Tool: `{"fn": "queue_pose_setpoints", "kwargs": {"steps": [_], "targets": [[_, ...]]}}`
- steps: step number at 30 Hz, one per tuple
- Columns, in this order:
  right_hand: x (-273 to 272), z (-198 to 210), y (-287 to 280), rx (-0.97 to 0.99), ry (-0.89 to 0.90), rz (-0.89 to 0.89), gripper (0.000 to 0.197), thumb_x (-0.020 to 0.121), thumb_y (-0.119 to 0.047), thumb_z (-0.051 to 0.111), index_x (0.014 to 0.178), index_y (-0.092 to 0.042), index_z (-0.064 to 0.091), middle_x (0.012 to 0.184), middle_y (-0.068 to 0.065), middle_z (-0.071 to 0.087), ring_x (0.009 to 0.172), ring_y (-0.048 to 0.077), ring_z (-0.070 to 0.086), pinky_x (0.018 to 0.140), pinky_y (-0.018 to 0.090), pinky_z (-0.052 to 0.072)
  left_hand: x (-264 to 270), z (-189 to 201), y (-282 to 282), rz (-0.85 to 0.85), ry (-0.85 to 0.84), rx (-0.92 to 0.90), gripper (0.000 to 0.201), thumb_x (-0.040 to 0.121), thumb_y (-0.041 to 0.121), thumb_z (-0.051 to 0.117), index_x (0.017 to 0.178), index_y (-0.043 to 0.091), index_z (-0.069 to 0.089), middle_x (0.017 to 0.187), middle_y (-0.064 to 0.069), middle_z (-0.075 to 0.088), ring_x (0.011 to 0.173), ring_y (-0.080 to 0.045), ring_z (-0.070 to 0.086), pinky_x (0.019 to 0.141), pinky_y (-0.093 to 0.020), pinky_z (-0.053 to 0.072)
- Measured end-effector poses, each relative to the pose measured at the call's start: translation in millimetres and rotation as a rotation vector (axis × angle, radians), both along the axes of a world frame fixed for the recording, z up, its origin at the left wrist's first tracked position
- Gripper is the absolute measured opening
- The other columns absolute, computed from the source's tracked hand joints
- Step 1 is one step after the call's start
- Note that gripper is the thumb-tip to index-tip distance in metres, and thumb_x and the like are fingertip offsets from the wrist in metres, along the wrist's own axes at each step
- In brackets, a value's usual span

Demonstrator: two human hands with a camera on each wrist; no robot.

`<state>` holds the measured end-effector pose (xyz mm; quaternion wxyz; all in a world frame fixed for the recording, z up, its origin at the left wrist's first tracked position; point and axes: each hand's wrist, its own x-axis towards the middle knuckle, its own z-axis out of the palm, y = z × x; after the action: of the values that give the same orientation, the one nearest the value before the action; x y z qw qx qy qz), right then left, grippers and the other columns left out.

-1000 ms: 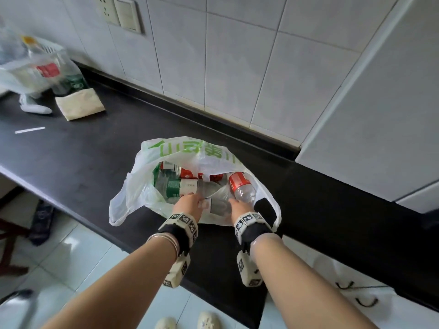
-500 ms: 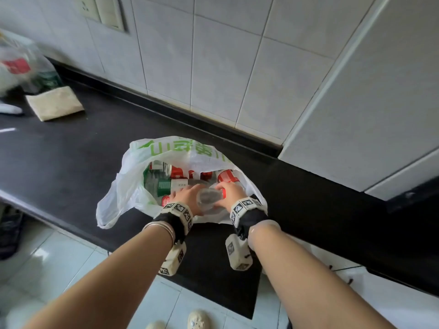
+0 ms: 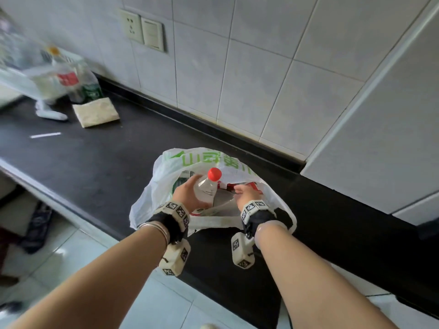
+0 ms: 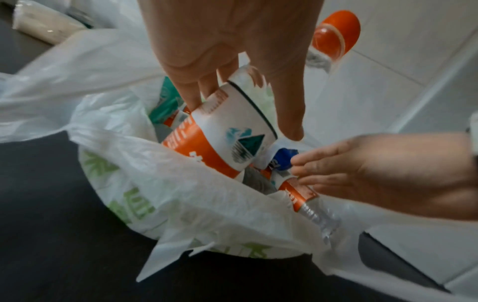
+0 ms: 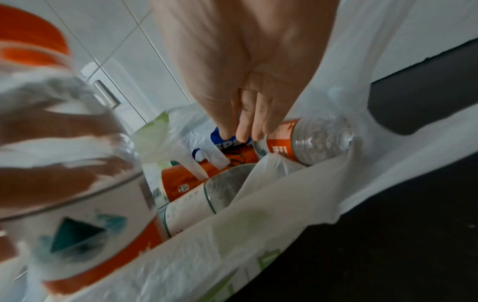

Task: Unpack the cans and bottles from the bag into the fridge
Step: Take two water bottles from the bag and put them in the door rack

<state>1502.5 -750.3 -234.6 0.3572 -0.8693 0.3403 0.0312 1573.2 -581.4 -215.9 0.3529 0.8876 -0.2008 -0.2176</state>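
Observation:
A white plastic bag [image 3: 180, 162] with green print stands open on the black counter. My left hand [image 3: 188, 194] grips a clear water bottle [image 3: 206, 189] with a red cap [image 3: 214, 174] and holds it tilted above the bag's mouth. In the left wrist view the fingers and thumb wrap the bottle's white-and-orange label [image 4: 232, 130]. My right hand [image 3: 245, 193] reaches down into the bag with straight fingers. Its fingertips [image 5: 245, 132] touch a blue can [image 5: 222, 141] and lie beside a second bottle [image 5: 318, 139] on its side. More bottles and cans lie underneath.
The black counter [image 3: 95, 167] runs left along a tiled wall. A white fridge side [image 3: 380, 138] stands at the right. Far left are a folded cloth [image 3: 96, 112] and another plastic bag of bottles [image 3: 61, 79]. The counter's front edge drops to a tiled floor.
Both hands were on the bottle inside the bag. Now my left hand alone has lifted it up, cap away from me, and my right hand has let go and reached back in.

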Motion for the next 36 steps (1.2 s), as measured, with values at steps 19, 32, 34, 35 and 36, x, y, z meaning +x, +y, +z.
{"fn": "queue_pose_setpoints", "kwargs": {"steps": [19, 32, 34, 35, 36], "targets": [[38.8, -36.0, -12.1, -0.201, 0.391, 0.191, 0.033, 0.091, -0.009, 0.055, 0.124, -0.007, 0.059, 0.126, 0.012, 0.059, 0.117, 0.029, 0.056, 0.096, 0.033, 0.044, 14.4, -14.3, 12.1, 0.075, 0.022, -0.099, 0.091, 0.063, 0.028, 0.085, 0.139, 0.019, 0.035, 0.136, 0.001, 0.049, 0.125, -0.019, 0.046, 0.093, -0.022, 0.033], [19.8, -35.0, -20.0, -0.155, 0.364, 0.083, 0.029, 0.096, -0.017, 0.050, 0.122, -0.008, 0.059, 0.126, 0.009, 0.058, 0.118, 0.026, 0.054, 0.102, 0.032, 0.043, 12.4, -15.3, 9.5, 0.085, 0.053, -0.091, 0.094, 0.063, 0.031, 0.084, 0.141, 0.023, 0.032, 0.136, 0.001, 0.049, 0.124, -0.021, 0.048, 0.100, -0.032, 0.039], [19.7, -36.9, -21.2, -0.125, 0.334, 0.057, 0.032, 0.099, -0.020, 0.044, 0.125, -0.005, 0.056, 0.130, 0.009, 0.055, 0.123, 0.026, 0.050, 0.102, 0.029, 0.039, 11.7, -15.6, 8.8, 0.078, 0.047, -0.087, 0.094, 0.062, 0.032, 0.084, 0.140, 0.024, 0.033, 0.136, 0.000, 0.050, 0.123, -0.022, 0.048, 0.100, -0.033, 0.040], [21.1, -38.1, -22.3, -0.119, 0.331, 0.028, 0.035, 0.100, -0.022, 0.042, 0.128, -0.004, 0.052, 0.133, 0.010, 0.053, 0.126, 0.025, 0.048, 0.101, 0.025, 0.038, 11.3, -15.7, 8.5, 0.077, 0.047, -0.084, 0.093, 0.063, 0.032, 0.084, 0.140, 0.024, 0.033, 0.136, 0.000, 0.050, 0.123, -0.022, 0.048, 0.100, -0.033, 0.040], [23.7, -40.1, -23.6, -0.111, 0.328, 0.011, 0.037, 0.100, -0.021, 0.044, 0.131, -0.003, 0.050, 0.135, 0.012, 0.051, 0.127, 0.025, 0.047, 0.094, 0.018, 0.039, 10.8, -15.7, 8.4, 0.078, 0.045, -0.083, 0.093, 0.063, 0.032, 0.084, 0.140, 0.024, 0.033, 0.136, 0.000, 0.050, 0.123, -0.021, 0.048, 0.100, -0.032, 0.040]]}}
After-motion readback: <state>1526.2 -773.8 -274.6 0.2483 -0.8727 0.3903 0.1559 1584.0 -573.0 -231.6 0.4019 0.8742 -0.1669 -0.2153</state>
